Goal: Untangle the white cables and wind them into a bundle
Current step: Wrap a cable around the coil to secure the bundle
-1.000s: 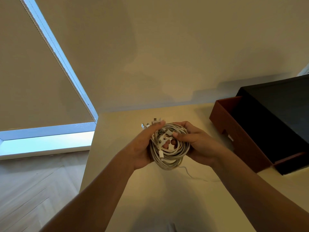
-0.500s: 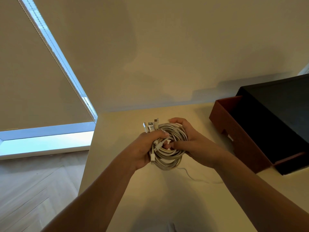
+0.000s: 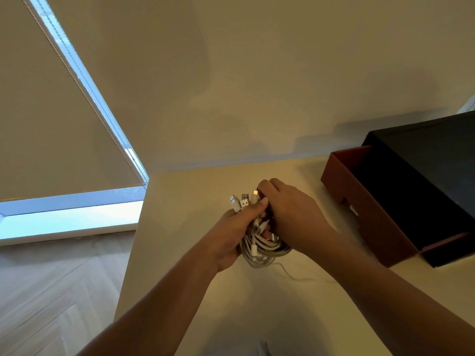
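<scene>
several white cables (image 3: 259, 246), coiled, plugs (image 3: 243, 201) protruding

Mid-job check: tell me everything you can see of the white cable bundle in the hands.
The bundle of white, rubbery-looking round cables is wound into a loose coil of many loops, held above the pale beige table. The left hand grips its left side, thumb over the top; the right hand curls over its upper right. Several white USB plugs with metal tips stick up together above the left thumb. One thin strand trails from the coil's bottom onto the table.
</scene>
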Available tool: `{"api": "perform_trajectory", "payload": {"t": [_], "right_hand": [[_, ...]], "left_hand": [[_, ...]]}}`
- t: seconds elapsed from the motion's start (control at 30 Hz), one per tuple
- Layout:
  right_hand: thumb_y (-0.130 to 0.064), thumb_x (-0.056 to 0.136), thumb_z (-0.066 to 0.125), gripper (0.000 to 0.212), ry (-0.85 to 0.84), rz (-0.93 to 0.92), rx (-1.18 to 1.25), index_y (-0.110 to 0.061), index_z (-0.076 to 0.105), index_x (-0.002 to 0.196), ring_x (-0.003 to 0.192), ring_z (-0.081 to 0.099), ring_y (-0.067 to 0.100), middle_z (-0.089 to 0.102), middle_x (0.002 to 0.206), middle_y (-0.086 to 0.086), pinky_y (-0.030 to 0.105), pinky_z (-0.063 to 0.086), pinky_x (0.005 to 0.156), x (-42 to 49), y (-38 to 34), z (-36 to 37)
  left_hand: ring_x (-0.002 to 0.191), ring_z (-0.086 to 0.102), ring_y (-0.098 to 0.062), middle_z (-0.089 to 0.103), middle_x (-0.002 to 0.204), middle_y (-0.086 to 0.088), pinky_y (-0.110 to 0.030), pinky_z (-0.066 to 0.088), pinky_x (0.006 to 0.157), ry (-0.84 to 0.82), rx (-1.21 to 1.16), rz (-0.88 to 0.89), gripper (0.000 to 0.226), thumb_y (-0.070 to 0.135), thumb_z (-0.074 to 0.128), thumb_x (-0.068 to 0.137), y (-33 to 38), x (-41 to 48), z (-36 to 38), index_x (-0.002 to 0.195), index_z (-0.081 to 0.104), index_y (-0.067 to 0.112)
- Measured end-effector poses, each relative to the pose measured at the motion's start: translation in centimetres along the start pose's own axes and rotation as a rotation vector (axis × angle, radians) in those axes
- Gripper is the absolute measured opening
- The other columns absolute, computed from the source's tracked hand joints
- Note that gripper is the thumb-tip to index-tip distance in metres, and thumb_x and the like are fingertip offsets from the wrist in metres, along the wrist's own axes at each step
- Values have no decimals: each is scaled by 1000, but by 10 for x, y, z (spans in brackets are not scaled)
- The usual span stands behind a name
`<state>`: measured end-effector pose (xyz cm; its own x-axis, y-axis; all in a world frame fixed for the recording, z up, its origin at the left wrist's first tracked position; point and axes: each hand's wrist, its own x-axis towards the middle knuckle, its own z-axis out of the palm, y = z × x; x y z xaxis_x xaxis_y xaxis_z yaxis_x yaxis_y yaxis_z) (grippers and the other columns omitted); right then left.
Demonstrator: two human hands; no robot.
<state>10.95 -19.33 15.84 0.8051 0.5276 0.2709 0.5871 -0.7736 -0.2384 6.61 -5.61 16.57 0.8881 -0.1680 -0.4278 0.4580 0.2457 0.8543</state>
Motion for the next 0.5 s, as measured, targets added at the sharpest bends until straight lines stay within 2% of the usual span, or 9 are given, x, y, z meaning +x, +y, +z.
{"api": "perform_trajectory", "payload": {"t": [0.17, 0.3, 0.4, 0.5], "right_hand": [[-13, 74, 68, 37, -5, -79, 118, -8, 55, 109, 74, 56, 29, 57, 98, 9, 31, 41, 58, 1, 8, 3], [-15, 78, 69, 34, 21, -92, 207, -9, 60, 110, 84, 59, 26, 59, 103, 7, 34, 49, 67, 2, 12, 2], [-9, 79, 68, 34, 114, -83, 214, -11, 64, 112, 93, 55, 22, 57, 112, 5, 31, 49, 71, -1, 12, 0], [-21, 81, 67, 27, 230, -128, 27, -11, 67, 106, 89, 45, 20, 56, 103, 7, 25, 37, 66, -3, 13, 0]], "left_hand": [[65, 69, -15, 73, 76, -4, -26, 54, 63, 49, -26, 40, 35, 42, 54, 92, -3, 1, 4, 94, 70, 11], [98, 69, -34, 71, 105, -21, -45, 55, 91, 174, -60, 28, 57, 53, 55, 87, -3, 4, 5, 109, 68, 3], [99, 68, -36, 69, 109, -24, -43, 57, 87, 210, -101, 39, 57, 53, 54, 88, -1, 6, 6, 111, 67, 2], [97, 70, -33, 71, 105, -20, -39, 57, 80, 189, -96, 39, 53, 51, 50, 92, -2, 9, 5, 113, 67, 5]]}}
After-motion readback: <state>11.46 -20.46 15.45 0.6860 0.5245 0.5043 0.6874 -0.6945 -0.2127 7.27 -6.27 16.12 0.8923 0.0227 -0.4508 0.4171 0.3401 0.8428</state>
